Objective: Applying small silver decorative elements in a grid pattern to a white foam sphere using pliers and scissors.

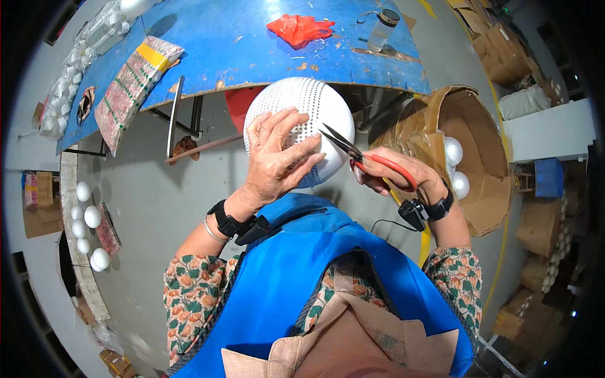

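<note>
A large white ball (pixel 334 107) sits in front of my body, close to the table's near edge. Rows of small shiny dots cover its left and middle part; its right side is smooth white. My left hand (pixel 277 148) lies over the ball and steadies it, fingers bent across the dotted rows, thumb and forefinger near each other at the edge of the dots. In my right hand (pixel 394 170) is a pair of scissors (pixel 342 141) with red handles and dark blades. The blades point up and left over the ball's smooth side, their tips near my left fingers.
A blue table (pixel 220 44) spans the far side. On it lie a red plastic bag (pixel 299 30), a clear bottle (pixel 382 31) and a bagged pack of beads or sequins (pixel 135 88). An open cardboard box (pixel 479 151) with white balls stands right; more white balls (pixel 92 217) are at left.
</note>
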Demonstrator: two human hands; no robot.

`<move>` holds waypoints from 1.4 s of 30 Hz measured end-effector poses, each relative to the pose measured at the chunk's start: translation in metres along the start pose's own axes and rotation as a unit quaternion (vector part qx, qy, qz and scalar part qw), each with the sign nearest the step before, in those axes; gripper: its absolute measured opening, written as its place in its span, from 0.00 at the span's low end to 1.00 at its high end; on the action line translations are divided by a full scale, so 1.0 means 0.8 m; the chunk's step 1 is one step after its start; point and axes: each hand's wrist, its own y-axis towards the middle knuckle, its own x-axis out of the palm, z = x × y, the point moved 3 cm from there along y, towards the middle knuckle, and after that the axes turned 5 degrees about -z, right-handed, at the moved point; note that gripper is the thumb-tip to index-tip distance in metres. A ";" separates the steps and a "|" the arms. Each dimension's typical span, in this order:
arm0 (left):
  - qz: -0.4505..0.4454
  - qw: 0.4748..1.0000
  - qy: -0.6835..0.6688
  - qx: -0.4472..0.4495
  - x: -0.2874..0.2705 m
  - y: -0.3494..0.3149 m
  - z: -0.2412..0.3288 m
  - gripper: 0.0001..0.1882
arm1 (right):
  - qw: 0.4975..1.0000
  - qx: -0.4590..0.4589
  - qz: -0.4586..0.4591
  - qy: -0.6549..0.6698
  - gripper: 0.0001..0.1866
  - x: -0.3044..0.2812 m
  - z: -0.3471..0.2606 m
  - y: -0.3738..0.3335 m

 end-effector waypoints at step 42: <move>0.009 1.000 -0.001 0.025 -0.003 -0.008 -0.001 0.19 | 0.999 -0.025 -0.046 0.010 0.30 -0.004 -0.008 0.009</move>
